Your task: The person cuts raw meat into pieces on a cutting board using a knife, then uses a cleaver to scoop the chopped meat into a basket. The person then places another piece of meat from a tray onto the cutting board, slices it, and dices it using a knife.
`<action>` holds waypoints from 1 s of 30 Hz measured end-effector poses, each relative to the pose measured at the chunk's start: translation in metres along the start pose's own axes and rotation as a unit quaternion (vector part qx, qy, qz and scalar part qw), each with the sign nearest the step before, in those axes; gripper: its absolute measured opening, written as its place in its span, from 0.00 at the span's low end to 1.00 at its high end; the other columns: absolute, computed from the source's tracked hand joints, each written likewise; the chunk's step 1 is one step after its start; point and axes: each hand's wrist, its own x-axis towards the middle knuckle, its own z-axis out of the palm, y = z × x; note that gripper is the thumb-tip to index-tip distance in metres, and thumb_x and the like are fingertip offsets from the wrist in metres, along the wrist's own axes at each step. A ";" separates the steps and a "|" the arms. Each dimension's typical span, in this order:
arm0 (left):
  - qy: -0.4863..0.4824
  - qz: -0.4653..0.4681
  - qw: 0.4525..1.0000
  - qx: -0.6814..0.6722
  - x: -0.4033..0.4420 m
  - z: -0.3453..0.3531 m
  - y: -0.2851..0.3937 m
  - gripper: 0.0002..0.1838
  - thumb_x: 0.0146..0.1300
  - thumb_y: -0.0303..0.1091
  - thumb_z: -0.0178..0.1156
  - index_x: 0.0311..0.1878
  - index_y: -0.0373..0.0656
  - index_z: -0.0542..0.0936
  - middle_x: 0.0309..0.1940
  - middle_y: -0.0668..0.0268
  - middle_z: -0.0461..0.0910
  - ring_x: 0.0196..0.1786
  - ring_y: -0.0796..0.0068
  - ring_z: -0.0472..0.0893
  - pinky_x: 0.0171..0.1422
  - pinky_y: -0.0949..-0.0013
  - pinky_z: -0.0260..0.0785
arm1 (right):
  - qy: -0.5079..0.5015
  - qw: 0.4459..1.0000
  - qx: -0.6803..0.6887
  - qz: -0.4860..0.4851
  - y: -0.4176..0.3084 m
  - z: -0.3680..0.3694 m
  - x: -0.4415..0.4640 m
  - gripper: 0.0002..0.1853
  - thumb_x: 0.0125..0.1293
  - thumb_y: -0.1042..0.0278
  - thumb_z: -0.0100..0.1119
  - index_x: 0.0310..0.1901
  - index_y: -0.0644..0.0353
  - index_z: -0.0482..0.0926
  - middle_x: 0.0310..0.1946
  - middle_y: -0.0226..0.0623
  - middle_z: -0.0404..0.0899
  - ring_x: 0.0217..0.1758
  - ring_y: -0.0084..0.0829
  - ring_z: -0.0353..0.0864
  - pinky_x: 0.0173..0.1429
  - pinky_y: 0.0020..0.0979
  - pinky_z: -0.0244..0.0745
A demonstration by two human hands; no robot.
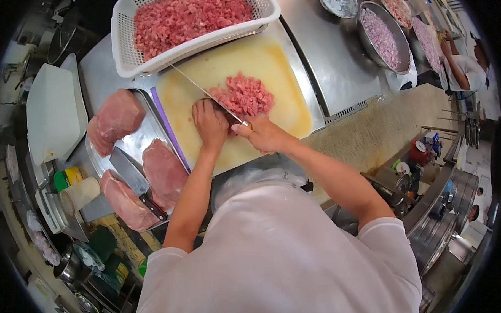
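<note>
A yellowed white cutting board [287,64] lies in front of me. My right hand [262,135] is wrapped around the handle of a kitchen knife [206,92]. Its long blade slants up and left across the board. Just left of the blade, my left hand [210,123] has its fingers curled over a piece of raw meat [230,120], mostly hidden beneath hand and knife. A loose pile of diced meat [247,94] sits on the board to the right of the blade.
A white plastic basket [196,48] of diced meat stands beyond the board. On the left, a metal tray [139,99] bears large raw meat slabs [164,173] and another knife [130,169]. A metal bowl [400,57] of chopped pinkish food stands upper right, near another person [466,70].
</note>
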 end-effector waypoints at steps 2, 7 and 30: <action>-0.024 -0.020 0.999 -0.005 -0.004 -0.005 0.003 0.11 0.64 0.26 0.58 0.48 0.32 0.76 0.47 0.45 0.75 0.54 0.37 0.73 0.63 0.41 0.64 | 0.027 1.000 -0.001 -0.015 0.014 0.004 0.000 0.25 0.81 0.45 0.55 0.51 0.65 0.83 0.18 0.37 0.76 0.16 0.30 0.77 0.22 0.33 0.72; -0.153 0.114 0.981 -0.021 -0.017 -0.045 0.015 0.39 0.65 0.41 0.70 0.73 0.31 0.66 0.69 0.45 0.69 0.72 0.39 0.66 0.78 0.39 0.56 | 0.146 0.980 -0.062 -0.122 0.060 0.002 -0.018 0.29 0.78 0.43 0.58 0.52 0.69 0.81 0.19 0.40 0.78 0.16 0.35 0.79 0.27 0.38 0.76; 0.015 -0.008 0.994 0.104 -0.009 0.004 0.010 0.09 0.69 0.25 0.56 0.50 0.36 0.77 0.49 0.47 0.74 0.54 0.43 0.74 0.58 0.44 0.65 | 0.087 0.991 -0.069 -0.075 0.039 0.004 -0.011 0.26 0.78 0.49 0.59 0.53 0.71 0.83 0.34 0.59 0.85 0.42 0.55 0.87 0.51 0.49 0.79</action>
